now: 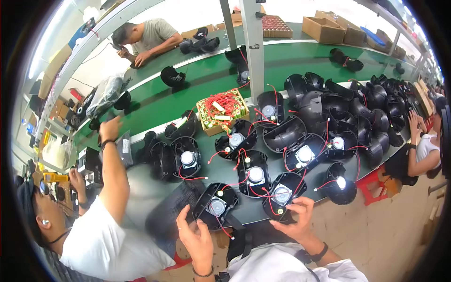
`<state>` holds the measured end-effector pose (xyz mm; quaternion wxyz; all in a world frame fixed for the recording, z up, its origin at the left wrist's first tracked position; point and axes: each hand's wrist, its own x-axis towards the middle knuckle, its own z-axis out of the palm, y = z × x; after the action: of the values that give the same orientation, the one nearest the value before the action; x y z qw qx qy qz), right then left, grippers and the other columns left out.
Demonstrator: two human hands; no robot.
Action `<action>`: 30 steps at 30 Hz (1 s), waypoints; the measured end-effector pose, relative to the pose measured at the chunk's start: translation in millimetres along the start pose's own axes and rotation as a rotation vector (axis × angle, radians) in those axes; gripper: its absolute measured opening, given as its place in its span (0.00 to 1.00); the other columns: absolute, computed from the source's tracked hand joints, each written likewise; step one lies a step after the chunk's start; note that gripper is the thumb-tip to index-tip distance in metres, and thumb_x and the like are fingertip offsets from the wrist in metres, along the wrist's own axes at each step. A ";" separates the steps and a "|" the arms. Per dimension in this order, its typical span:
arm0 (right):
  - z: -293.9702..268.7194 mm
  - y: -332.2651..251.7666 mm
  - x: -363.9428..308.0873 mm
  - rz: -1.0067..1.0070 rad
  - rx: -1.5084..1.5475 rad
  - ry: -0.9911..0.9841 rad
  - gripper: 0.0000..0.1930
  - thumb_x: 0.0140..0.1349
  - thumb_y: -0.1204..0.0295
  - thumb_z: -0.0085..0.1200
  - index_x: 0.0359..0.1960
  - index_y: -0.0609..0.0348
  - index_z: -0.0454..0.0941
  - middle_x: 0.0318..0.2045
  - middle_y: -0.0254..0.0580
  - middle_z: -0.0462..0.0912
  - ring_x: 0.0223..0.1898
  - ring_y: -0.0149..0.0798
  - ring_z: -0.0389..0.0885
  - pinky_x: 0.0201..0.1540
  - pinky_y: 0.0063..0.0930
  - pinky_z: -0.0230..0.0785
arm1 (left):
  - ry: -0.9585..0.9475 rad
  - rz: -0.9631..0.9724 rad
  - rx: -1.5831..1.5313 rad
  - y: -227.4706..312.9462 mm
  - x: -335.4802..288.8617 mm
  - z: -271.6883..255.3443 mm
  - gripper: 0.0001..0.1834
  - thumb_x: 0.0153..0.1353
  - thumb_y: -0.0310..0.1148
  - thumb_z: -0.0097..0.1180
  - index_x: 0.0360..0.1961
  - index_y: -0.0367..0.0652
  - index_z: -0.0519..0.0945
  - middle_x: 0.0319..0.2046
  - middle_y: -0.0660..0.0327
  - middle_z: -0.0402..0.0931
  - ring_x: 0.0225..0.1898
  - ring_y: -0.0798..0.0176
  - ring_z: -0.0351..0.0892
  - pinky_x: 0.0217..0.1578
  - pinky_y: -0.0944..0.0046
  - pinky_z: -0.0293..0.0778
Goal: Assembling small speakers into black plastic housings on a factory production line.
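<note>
- In the head view, the only one, a black, bowl-shaped plastic housing (283, 180) lies between four and five o'clock, at the near edge of the grey-green worktable (136, 183); it carries a round silver speaker (282, 194) and thin red wires.
- The right hand (301, 221), also between four and five o'clock, grasps that housing by its near rim, thumb and fingers set apart along the edge.
- The left hand (196, 240), between six and seven o'clock, has thumb and fingers spread and clasps nothing visible; it is at the near-left edge of a matching black plastic shell (209, 194) at six o'clock, and contact cannot be told.
- Each unit looks stiff and fairly light, probably weighted toward its speaker; the smooth plastic may slip.
- The outer rim seems the safest hold, since the speaker's face and slender leads look fragile.
- The right fingertips' undersides and the housing's underside are hidden; where the crossing wires end is hard to follow.
- At seven o'clock, a dark mesh-like shape (170, 214) is too blurred to identify; toward three o'clock, the fisheye rim cuts off a co-worker (425, 150).
</note>
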<state>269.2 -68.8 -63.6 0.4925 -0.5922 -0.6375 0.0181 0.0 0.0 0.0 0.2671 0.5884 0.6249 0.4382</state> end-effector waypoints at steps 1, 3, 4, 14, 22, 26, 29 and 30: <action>-3.8 1.3 -3.4 0.014 0.023 0.041 0.40 0.37 0.64 0.83 0.53 0.55 0.72 0.50 0.48 0.66 0.47 0.43 0.73 0.43 0.33 0.73 | 0.014 0.041 0.053 -2.8 -6.7 1.8 0.25 0.63 0.15 0.44 0.63 0.34 0.69 0.54 0.53 0.73 0.33 0.73 0.75 0.31 0.74 0.68; 33.0 1.7 6.8 0.004 0.060 0.161 0.41 0.36 0.63 0.84 0.53 0.55 0.71 0.50 0.48 0.66 0.46 0.42 0.74 0.42 0.31 0.73 | 0.015 0.155 0.097 -18.4 21.2 -4.8 0.24 0.63 0.15 0.44 0.62 0.34 0.70 0.47 0.57 0.75 0.24 0.78 0.67 0.24 0.72 0.62; 32.6 1.5 0.8 0.032 0.103 0.159 0.41 0.36 0.63 0.84 0.53 0.55 0.71 0.51 0.49 0.67 0.47 0.42 0.74 0.42 0.30 0.73 | 0.013 0.056 0.063 -15.3 11.7 -6.8 0.24 0.62 0.15 0.44 0.61 0.33 0.70 0.51 0.54 0.74 0.35 0.71 0.71 0.31 0.70 0.67; 13.8 24.2 -8.4 0.035 0.193 0.143 0.52 0.32 0.58 0.86 0.59 0.57 0.64 0.56 0.54 0.63 0.54 0.47 0.71 0.49 0.35 0.75 | -0.122 0.075 0.013 9.1 24.8 -35.3 0.23 0.58 0.15 0.44 0.56 0.31 0.72 0.51 0.52 0.75 0.52 0.62 0.75 0.56 0.63 0.69; 6.1 29.7 -32.7 0.189 0.212 0.122 0.51 0.30 0.44 0.82 0.53 0.60 0.68 0.52 0.54 0.69 0.55 0.52 0.68 0.58 0.48 0.64 | -0.041 0.071 -0.044 38.8 49.5 -123.0 0.21 0.57 0.17 0.45 0.53 0.31 0.73 0.53 0.50 0.75 0.58 0.59 0.72 0.62 0.61 0.65; 16.1 30.6 -30.9 0.206 0.456 0.276 0.48 0.41 0.34 0.71 0.52 0.61 0.68 0.51 0.53 0.66 0.54 0.48 0.67 0.57 0.45 0.64 | 0.128 -0.020 -0.154 84.6 78.3 -101.0 0.15 0.63 0.23 0.49 0.51 0.33 0.75 0.50 0.55 0.76 0.50 0.65 0.75 0.53 0.68 0.68; 26.8 44.6 -26.4 0.163 0.438 0.285 0.47 0.46 0.30 0.65 0.52 0.60 0.68 0.51 0.52 0.65 0.53 0.46 0.66 0.53 0.39 0.65 | 0.086 0.042 -0.276 67.4 138.2 -80.1 0.14 0.68 0.26 0.48 0.53 0.37 0.75 0.48 0.59 0.76 0.42 0.74 0.76 0.32 0.70 0.82; 28.6 47.9 -24.4 0.188 0.422 0.281 0.46 0.48 0.30 0.63 0.52 0.60 0.68 0.51 0.52 0.65 0.53 0.46 0.66 0.50 0.37 0.65 | 0.084 -0.018 -0.400 54.2 165.3 -72.3 0.16 0.67 0.26 0.53 0.55 0.38 0.74 0.50 0.58 0.75 0.43 0.64 0.80 0.38 0.62 0.87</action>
<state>281.4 -57.3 -122.1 0.6848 -0.5298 -0.4873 0.1139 -61.5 139.2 110.9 0.3561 0.4991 0.5412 0.5755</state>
